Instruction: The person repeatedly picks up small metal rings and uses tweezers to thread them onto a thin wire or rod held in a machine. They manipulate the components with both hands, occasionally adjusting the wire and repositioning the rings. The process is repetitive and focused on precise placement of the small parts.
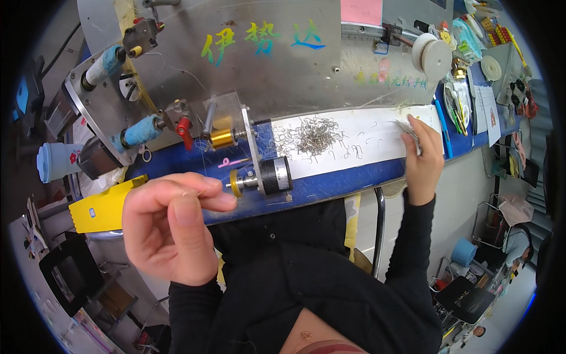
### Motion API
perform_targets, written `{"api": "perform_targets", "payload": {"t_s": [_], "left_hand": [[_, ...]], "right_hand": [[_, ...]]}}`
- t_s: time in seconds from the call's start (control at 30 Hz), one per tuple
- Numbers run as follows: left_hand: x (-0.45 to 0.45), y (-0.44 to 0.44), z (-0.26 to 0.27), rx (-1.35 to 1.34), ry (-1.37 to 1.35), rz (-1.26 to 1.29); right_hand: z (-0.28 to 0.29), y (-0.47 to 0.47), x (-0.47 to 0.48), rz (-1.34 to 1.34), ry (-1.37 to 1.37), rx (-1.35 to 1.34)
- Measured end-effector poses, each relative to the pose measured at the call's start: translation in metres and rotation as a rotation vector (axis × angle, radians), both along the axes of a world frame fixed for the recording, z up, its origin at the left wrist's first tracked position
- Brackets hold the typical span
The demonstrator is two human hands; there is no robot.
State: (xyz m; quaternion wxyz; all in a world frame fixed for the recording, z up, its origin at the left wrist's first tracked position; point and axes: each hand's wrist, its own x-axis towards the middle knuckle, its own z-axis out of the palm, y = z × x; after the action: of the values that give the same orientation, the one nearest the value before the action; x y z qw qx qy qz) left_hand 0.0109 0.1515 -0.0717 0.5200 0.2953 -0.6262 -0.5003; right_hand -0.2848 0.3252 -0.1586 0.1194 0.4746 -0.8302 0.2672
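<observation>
My left hand [177,225] is raised at the near left, thumb and forefinger pinched on a tiny thin item [201,193] too small to make out. Beside its fingertips sits a brass-coloured wheel [236,183] on the shaft of a black cylindrical unit [276,175]. Farther right, my right hand [422,155] grips a slim metal hand tool [407,132] over the end of a white sheet [376,152]. A loose pile of fishhooks [315,135] lies on that sheet, with several single hooks scattered towards my right hand.
A metal-plated machine with blue-wrapped posts [140,131] and a red lever [184,132] stands at left. White spools [435,57] project at upper right. A yellow holder [104,205], a lidded blue cup [57,161] and a blue pen [443,128] flank the work area.
</observation>
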Motion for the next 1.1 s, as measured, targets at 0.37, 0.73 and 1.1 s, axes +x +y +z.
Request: {"api": "perform_targets", "payload": {"t_s": [0.37, 0.73, 1.1], "left_hand": [[0.006, -0.009, -0.019, 0.343, 0.114, -0.194], [0.013, -0.016, -0.019, 0.495, 0.082, -0.298], [0.014, -0.020, -0.022, 0.503, 0.066, -0.321]], "right_hand": [[0.073, -0.007, 0.039, 0.353, -0.043, 0.007], [0.103, -0.107, 0.083, 0.753, 0.349, -0.145], [0.098, -0.121, 0.091, 0.804, 0.347, -0.123]]}}
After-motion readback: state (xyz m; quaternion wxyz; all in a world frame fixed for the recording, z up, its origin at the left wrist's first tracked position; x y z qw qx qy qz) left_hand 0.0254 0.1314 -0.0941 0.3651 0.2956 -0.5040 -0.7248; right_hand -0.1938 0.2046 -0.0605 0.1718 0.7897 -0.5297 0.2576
